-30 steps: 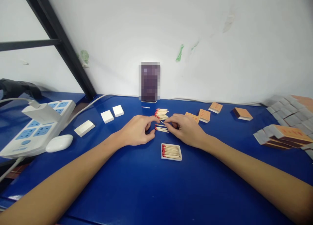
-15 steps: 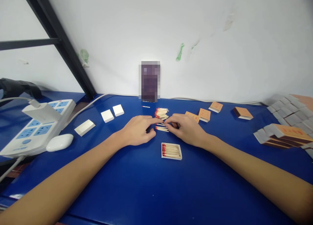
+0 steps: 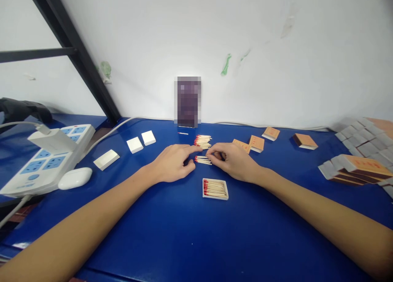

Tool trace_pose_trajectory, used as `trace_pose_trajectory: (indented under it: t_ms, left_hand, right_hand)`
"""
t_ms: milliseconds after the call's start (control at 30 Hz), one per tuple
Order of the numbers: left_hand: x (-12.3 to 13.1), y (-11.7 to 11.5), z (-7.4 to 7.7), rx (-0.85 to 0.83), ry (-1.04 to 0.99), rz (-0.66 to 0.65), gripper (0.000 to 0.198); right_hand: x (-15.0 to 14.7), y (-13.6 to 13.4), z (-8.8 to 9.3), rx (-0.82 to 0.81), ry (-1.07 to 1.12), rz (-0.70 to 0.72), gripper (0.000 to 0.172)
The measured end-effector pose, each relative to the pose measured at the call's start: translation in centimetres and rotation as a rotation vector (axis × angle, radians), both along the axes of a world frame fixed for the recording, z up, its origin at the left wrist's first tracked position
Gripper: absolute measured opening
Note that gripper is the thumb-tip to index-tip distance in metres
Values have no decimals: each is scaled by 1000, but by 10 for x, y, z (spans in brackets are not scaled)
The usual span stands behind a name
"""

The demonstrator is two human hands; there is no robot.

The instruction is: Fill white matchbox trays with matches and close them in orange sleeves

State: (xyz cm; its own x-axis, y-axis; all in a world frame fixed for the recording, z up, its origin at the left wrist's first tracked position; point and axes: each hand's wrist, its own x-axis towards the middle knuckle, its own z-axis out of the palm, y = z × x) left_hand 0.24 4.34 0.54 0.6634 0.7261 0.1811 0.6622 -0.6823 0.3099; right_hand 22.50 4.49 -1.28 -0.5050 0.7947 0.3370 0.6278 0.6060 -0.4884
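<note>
Red-tipped matches lie between my hands in two groups: a larger pile farther off and a small row closer to me. My left hand rests on the table with its index finger stretched to the near edge of the pile; its thumb is apart and it holds nothing. At the right ends of the matches, my right hand has thumb and index finger pinched together; whether a match is between them is too small to tell. Nearer me sits a white matchbox tray with matches lying side by side in it.
Orange matchbox sleeves lie to the right, with stacked matchboxes at the far right. White trays stand on the left, beside a power strip and a white earphone case. A blurred upright object leans on the wall.
The strip of table between the pile and the small row has opened up, and fewer matches lie between my fingertips. My left index finger has shifted slightly away from my right fingertips.
</note>
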Motion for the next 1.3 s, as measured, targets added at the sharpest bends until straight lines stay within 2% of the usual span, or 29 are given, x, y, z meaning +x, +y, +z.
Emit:
trace_pose_trajectory:
  t_ms: [367,600,700,933,1133,1300]
  left_hand:
    - [-1,-1,2,31,-37,-34,44]
    - [1,-4,3,47,-15,-5,37]
    - [2,-5,3,58,25,26,31]
    - [6,-8,4,84,71,50,33]
    - [11,-13,5,95,94,58,24]
    - [14,-19,8,70,197,54,24]
  right_hand:
    - [0,-4,4,-67,20,2,15]
    - [0,-6,5,-30,-8,7,17]
    - [0,-7,7,20,-73,31,19]
    - [-4,-9,21,58,-293,60,22]
    - [-10,-19,38,-69,-418,6,22]
    - [-13,-24,45,-129,-471,-26,24]
